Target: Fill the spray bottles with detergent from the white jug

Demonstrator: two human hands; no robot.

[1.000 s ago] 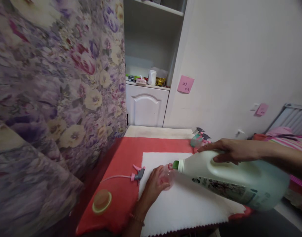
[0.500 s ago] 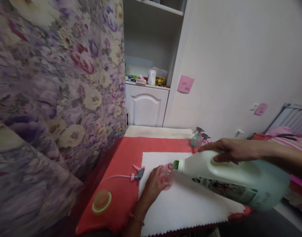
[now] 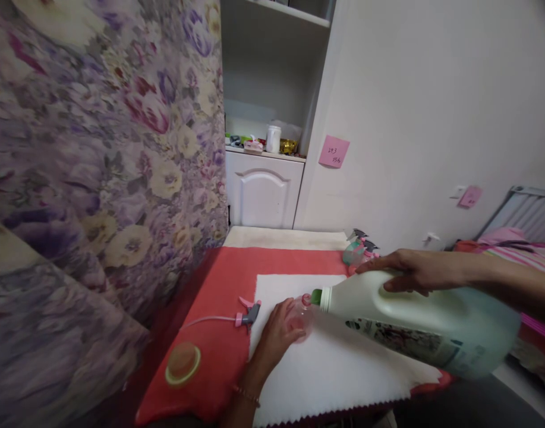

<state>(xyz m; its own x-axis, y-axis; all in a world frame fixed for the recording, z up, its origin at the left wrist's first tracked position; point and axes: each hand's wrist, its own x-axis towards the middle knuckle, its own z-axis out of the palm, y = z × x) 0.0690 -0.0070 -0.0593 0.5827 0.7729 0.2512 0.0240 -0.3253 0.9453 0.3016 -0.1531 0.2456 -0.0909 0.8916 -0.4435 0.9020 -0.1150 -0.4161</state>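
My left hand (image 3: 276,333) is wrapped round a small clear pink spray bottle (image 3: 301,321) without its top, standing on the white cloth. My right hand (image 3: 410,270) grips the handle of a large pale green detergent jug (image 3: 388,309), tipped sideways. The jug's green spout (image 3: 316,296) lies right at the mouth of the bottle; whether liquid flows cannot be made out. A grey and pink trigger sprayer head (image 3: 249,315) with its tube lies to the left of my left hand. Nearer to me sits a round cap with a pale green rim (image 3: 183,364).
A white cloth (image 3: 343,368) lies over the red table cover (image 3: 210,285). Several spray bottles (image 3: 360,252) stand at the table's back right. A floral curtain (image 3: 120,148) hangs at left, a white cabinet (image 3: 265,187) behind, a bed (image 3: 522,238) at right.
The view has shifted very slightly. Both hands, the bottle and the tipped jug keep nearly the same positions.
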